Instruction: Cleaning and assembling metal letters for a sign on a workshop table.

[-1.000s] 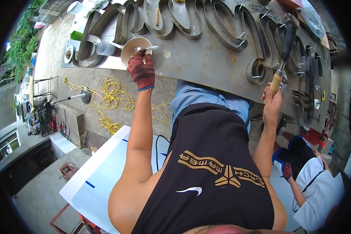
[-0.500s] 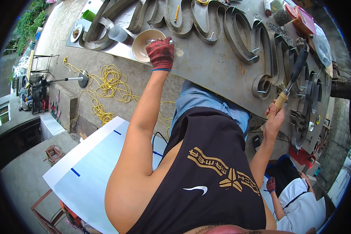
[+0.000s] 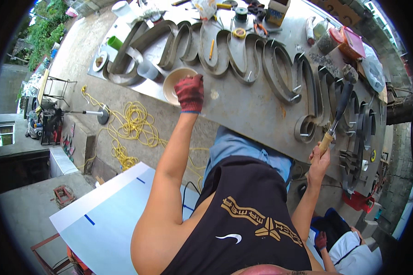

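Observation:
My left hand [image 3: 189, 93], in a red work glove, is closed at the right rim of a beige bowl [image 3: 170, 86]. Half a second ago a metal fork showed in this hand; the glove now hides it. My bare right hand [image 3: 318, 164] grips the wooden handle of a large soldering iron [image 3: 343, 106]. Its black shaft points up and away, and its lumpy grey tip is over the table's right part. Bent metal strip letters [image 3: 274, 75] stand on edge across the metal table [image 3: 248, 103], several with small pale pins.
A clear cup [image 3: 147, 69], a green cup [image 3: 114, 43] and a small plate [image 3: 100, 61] are at the left. A pencil [image 3: 211, 49] and tape measure [image 3: 239, 33] lie among the letters. Yellow cord [image 3: 140, 121] coils on the floor. Another person [image 3: 348, 243] is at lower right.
The view has shifted, showing more of the table's far side. My left hand has turned over the bowl, and the fork is no longer visible. My right hand still grips the soldering iron.

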Available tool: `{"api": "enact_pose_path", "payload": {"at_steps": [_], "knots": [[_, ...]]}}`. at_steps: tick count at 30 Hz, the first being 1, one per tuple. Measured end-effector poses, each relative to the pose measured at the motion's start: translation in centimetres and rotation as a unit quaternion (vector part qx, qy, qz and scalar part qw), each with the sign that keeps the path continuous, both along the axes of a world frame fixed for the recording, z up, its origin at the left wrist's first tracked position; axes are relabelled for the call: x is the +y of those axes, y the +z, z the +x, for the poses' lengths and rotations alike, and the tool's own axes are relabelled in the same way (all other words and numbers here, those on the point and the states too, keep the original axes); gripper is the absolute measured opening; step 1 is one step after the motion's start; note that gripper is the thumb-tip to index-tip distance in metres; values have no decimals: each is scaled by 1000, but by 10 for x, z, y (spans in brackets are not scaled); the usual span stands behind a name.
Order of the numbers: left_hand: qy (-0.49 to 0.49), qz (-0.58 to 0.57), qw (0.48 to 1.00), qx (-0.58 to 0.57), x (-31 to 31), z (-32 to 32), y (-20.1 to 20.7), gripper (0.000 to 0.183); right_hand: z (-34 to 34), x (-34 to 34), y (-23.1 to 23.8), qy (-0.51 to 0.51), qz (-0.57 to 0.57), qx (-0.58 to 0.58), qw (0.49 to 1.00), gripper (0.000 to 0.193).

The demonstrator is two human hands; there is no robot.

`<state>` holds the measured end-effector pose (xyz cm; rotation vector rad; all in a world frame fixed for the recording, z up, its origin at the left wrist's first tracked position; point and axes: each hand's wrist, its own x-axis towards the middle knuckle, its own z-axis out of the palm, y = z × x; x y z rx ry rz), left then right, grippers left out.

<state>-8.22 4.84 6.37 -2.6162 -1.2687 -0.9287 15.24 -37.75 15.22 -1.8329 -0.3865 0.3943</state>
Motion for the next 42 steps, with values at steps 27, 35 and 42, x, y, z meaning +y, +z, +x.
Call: {"api": "enact_pose_path", "payload": {"at_steps": [27,35,42], "knots": [[74,-446,783,-427,79,-39,11,20,14,-8,-5,-16,22,8,1000,26],[94,-321,925,-180,74,-41,20,32,13,-10,-5,-22,20,8,1000,27],[52,-250,961,-103,56,-71,69,32,14,-8,0,-27,31,16,999,25]]}}
